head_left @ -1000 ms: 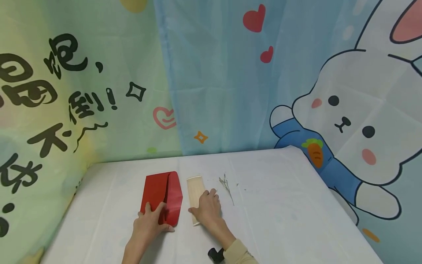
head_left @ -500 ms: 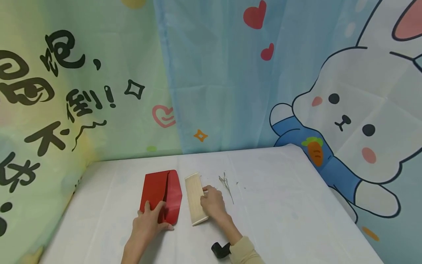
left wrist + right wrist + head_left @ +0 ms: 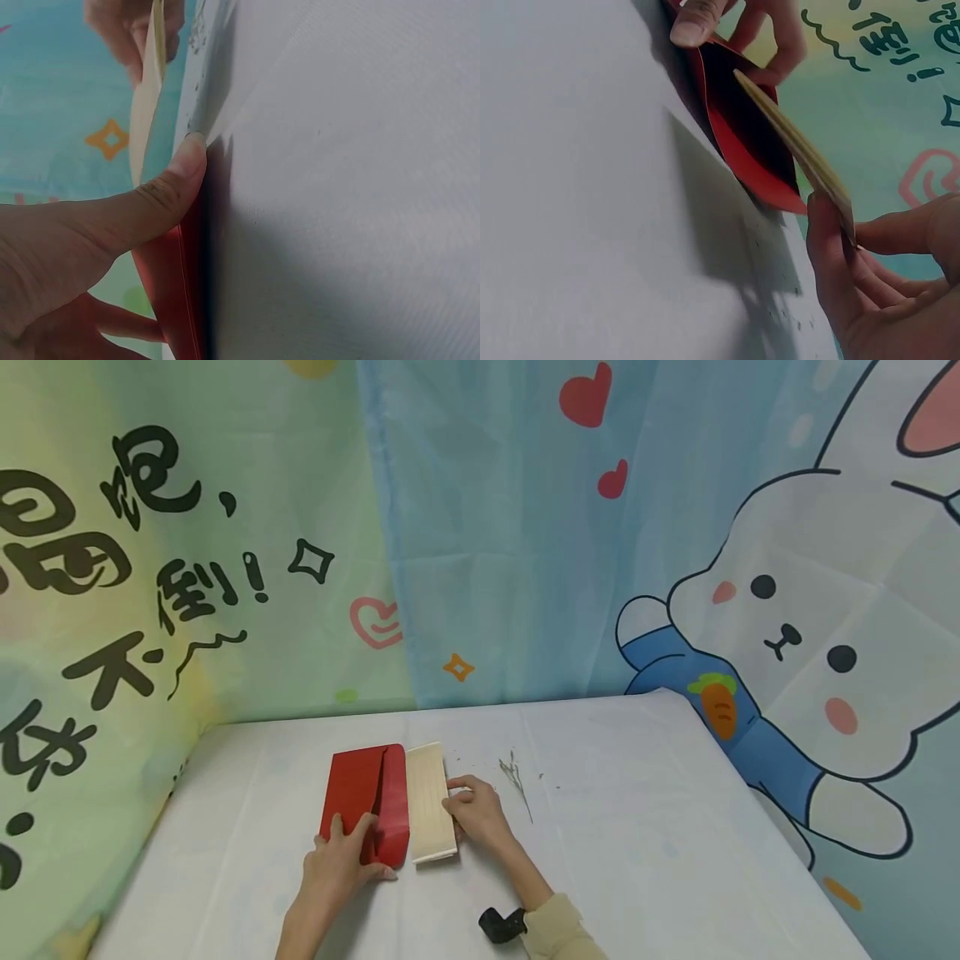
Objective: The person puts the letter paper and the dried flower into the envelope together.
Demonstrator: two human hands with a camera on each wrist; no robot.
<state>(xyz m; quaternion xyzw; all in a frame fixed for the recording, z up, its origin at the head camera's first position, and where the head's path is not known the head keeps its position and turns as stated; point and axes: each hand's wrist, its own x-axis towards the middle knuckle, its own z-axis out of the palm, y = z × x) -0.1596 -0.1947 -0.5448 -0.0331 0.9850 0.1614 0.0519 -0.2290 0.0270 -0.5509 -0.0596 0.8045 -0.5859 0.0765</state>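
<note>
A red envelope (image 3: 351, 783) lies on the white table, its flap towards the right. My left hand (image 3: 326, 877) grips its near part, thumb at the near edge and fingers on top. In the right wrist view the envelope's mouth (image 3: 742, 154) gapes open. My right hand (image 3: 483, 818) pinches a flat cream-coloured piece (image 3: 430, 806) by its right side, with its left edge beside or over the flap. The right wrist view has the tip of this piece (image 3: 802, 154) at the dark opening; whether it is inside I cannot tell.
Thin dried sprigs (image 3: 515, 781) lie on the white table (image 3: 637, 860) to the right of my right hand, with small crumbs near them. A black object (image 3: 501, 926) is at my right wrist. A printed curtain (image 3: 487, 568) hangs behind the table.
My right hand has shifted the cream-coloured piece left, up to the envelope's flap, and now pinches its right side. My left hand has stayed on the envelope.
</note>
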